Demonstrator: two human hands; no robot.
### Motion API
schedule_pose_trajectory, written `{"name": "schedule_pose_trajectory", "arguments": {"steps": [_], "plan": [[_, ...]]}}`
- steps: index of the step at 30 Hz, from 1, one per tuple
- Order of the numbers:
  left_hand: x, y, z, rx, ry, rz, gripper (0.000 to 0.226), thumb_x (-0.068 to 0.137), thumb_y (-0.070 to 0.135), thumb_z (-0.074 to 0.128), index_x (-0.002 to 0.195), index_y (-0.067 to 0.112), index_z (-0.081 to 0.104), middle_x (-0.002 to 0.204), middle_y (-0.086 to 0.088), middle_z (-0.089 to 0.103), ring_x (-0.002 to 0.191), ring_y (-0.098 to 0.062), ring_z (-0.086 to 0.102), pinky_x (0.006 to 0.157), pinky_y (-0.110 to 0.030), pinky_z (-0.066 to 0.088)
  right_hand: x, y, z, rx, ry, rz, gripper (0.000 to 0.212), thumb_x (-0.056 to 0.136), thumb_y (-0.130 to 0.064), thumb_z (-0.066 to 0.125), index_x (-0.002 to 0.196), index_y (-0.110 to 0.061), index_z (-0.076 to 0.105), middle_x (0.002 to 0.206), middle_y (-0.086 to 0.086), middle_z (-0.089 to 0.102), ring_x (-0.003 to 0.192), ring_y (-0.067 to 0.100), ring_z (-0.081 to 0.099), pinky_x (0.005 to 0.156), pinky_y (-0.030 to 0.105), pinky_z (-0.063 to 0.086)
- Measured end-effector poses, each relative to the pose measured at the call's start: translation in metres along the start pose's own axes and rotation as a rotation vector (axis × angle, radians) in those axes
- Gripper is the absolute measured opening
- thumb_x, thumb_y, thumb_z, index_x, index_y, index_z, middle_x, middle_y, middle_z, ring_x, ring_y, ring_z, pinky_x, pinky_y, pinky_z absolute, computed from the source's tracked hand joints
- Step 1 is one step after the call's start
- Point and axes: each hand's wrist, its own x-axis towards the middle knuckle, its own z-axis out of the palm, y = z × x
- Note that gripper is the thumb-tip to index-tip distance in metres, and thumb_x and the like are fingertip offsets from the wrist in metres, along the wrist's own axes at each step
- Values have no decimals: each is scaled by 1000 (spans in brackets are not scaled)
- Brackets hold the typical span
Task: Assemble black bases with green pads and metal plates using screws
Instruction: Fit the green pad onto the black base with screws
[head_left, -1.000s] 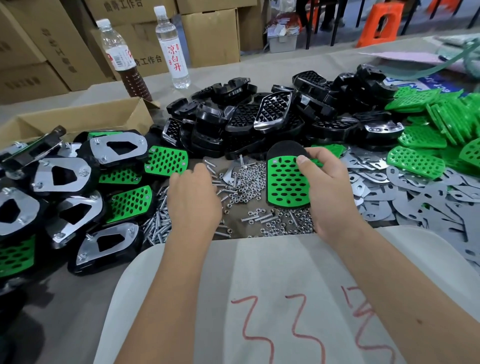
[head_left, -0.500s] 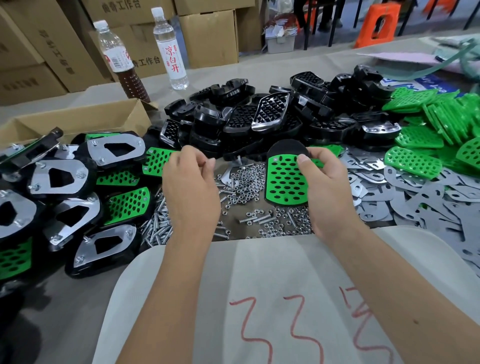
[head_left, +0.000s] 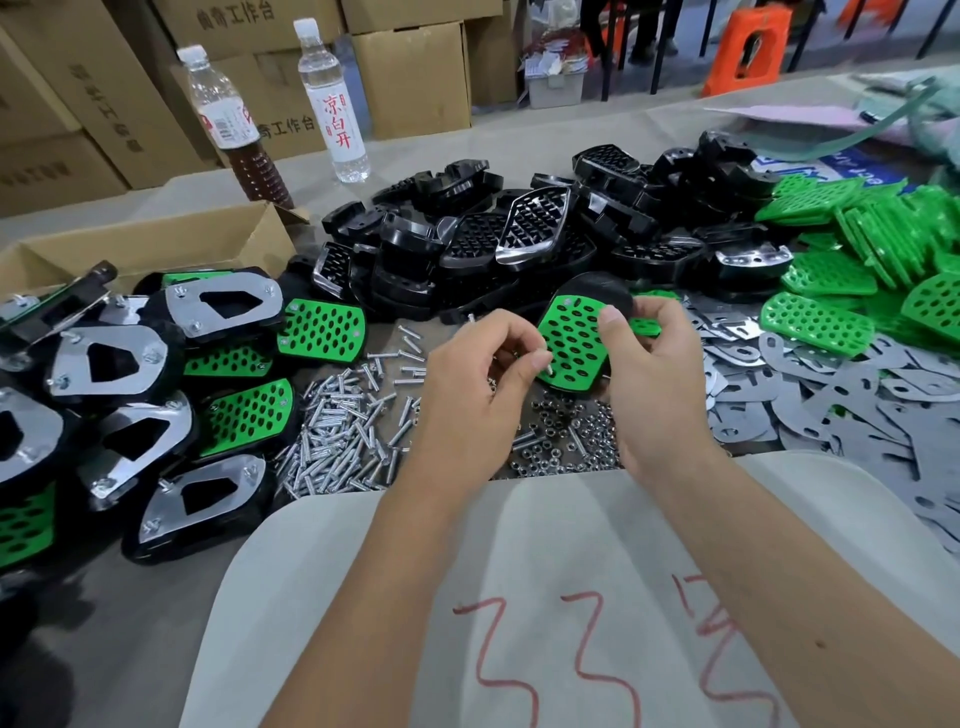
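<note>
**A:** ok so the right hand (head_left: 652, 384) has the black base (head_left: 597, 291) with a green pad (head_left: 574, 340) on it, thumb curled over the pad's face, held up above the nuts (head_left: 566, 441) on the counter (head_left: 104, 623). The other fingers are hidden behind the part.

**B:** and the left hand (head_left: 470, 395)? Looks like it's pinching a screw (head_left: 546, 367) right at the pad's lower left edge.

**A:** yeah, fingertips curled on something thin and silver. Only a sliver pokes out, so I can't tell if it's in a hole.

**B:** the loose screws (head_left: 337, 426) are piled just left of that hand. Finished pieces (head_left: 208, 499) with metal plates sit far left, some cut off by the frame.

**A:** bare black bases (head_left: 493, 244) heaped behind, green pads (head_left: 857, 260) stacked right, loose metal plates (head_left: 831, 395) under them running off the edge. Two bottles (head_left: 332, 98) at the back, labels too blurry to read properly.
</note>
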Motion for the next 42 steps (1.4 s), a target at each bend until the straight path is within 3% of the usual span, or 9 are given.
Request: {"name": "schedule_pose_trajectory", "arguments": {"steps": [5, 9, 16, 22, 26, 29, 35, 38, 42], "plan": [[0, -4, 4, 9, 82, 31, 5, 95, 9, 68, 92, 13, 69, 84, 13, 68, 78, -12, 67, 71, -25, 53, 0, -1, 0, 15, 6, 16, 8, 98, -28, 65, 103, -27, 59, 97, 9, 72, 93, 32, 75, 76, 63, 61], [0, -5, 6, 115, 114, 84, 3, 94, 15, 71, 91, 16, 71, 86, 11, 68, 83, -16, 66, 75, -38, 55, 0, -2, -1, 58, 17, 36, 7, 98, -26, 65, 101, -26, 59, 94, 8, 70, 93, 36, 75, 73, 65, 61], [0, 2, 11, 259, 75, 120, 8, 94, 8, 68, 88, 11, 64, 76, 5, 63, 72, -18, 58, 69, -42, 48, -1, -3, -2, 39, 80, 21, 10, 100, -21, 65, 99, -26, 56, 91, 13, 67, 87, 39, 74, 64, 49, 62], [-4, 8, 21, 294, 97, 61, 12, 95, 6, 68, 86, 8, 60, 73, 3, 61, 70, -22, 56, 68, -45, 45, -3, -6, -1, 45, 110, -18, 12, 100, -21, 64, 99, -26, 54, 90, 16, 70, 91, 42, 73, 73, 65, 60], [-2, 2, 17, 265, 103, -27, 13, 91, 6, 72, 83, 10, 63, 68, 2, 64, 67, -21, 61, 67, -43, 50, -6, -5, -4, -5, 37, -115, 14, 101, -19, 63, 100, -26, 51, 74, 8, 67, 60, 30, 65, 51, 41, 54], [-2, 0, 13, 139, 132, -183, 17, 87, 7, 78, 76, 15, 67, 66, 3, 68, 67, -15, 66, 67, -37, 55, -7, -5, -4, -43, -35, -184, 15, 102, -18, 62, 101, -27, 50, 70, 11, 66, 54, 19, 56, 48, 33, 46], [-1, 2, 12, -392, 132, -482, 18, 85, 3, 82, 85, 8, 65, 73, -8, 71, 55, -14, 62, 55, -25, 51, -8, -10, -4, 57, -98, -173, 18, 104, -16, 58, 101, -32, 51, 83, 13, 69, 72, 24, 63, 58, 49, 56], [1, 7, 6, -726, 140, -682, 49, 72, 5, 89, 112, 5, 60, 91, -13, 73, 69, -16, 72, 61, -22, 58, -8, -11, -4, 166, -126, -99, 12, 100, -20, 59, 102, -31, 55, 94, 10, 69, 87, 31, 65, 79, 73, 53], [2, 10, -3, -794, -18, -675, 66, 66, 12, 84, 128, 9, 63, 118, -24, 73, 92, -30, 77, 81, -35, 65, -10, -13, -4, 257, -193, -26, 12, 98, -20, 58, 109, -23, 54, 103, 12, 69, 94, 32, 69, 88, 78, 47]]}}
